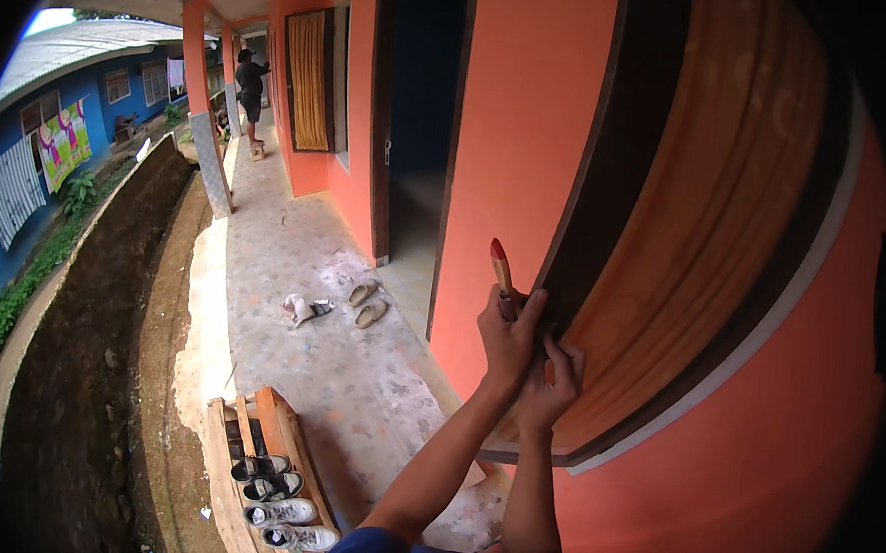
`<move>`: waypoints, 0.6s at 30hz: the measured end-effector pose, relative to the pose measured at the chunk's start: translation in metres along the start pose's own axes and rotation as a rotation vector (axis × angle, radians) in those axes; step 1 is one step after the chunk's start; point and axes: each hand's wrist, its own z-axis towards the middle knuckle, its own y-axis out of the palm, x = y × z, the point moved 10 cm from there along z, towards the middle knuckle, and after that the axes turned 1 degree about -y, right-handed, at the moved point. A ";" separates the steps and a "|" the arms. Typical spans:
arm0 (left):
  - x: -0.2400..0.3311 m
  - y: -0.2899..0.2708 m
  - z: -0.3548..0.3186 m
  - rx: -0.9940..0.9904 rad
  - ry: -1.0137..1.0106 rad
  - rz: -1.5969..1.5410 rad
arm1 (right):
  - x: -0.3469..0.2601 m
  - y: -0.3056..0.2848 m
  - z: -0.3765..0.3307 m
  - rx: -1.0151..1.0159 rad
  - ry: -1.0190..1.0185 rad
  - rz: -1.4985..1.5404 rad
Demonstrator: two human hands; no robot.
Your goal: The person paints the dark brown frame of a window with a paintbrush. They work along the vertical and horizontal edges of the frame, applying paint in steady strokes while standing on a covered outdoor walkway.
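A smooth, matte coral-painted wall (542,111) runs along your right, pierced by a dark-framed doorway (420,145). Below it stretches a long grey porch floor (284,258), mottled with darker patches and pale, powdery smears. Close on your right stands a tall window panel (719,181), its streaked orange-brown face edged by a broad, dark brown frame that the fisheye bends into a curve. Far down the porch, a person in dark clothes (252,86) stands on a small wooden stool (257,151), facing the wall. Near your left side sits a slatted, raw-wood rack (299,444) bearing laced shoes (285,512), some black, some whitish. Beyond it lie rounded beige clogs (371,315) next to a crumpled whitish cloth (294,310). Your left hand (508,342) is closed around a slim wooden-handled tool (503,268), upright beside the frame, its pointed red tip uppermost. Your right hand (554,388) is just beside it, fingers curled near the frame; whether they grip anything, you cannot tell.
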 end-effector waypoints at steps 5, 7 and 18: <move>0.000 -0.004 0.000 0.027 0.008 0.057 | 0.007 0.008 -0.024 0.100 -0.018 -0.023; 0.003 -0.006 -0.007 0.062 0.058 0.039 | 0.012 0.006 -0.034 0.095 0.036 -0.032; 0.017 -0.009 -0.026 0.054 0.008 0.002 | -0.002 -0.016 -0.028 0.080 0.010 -0.007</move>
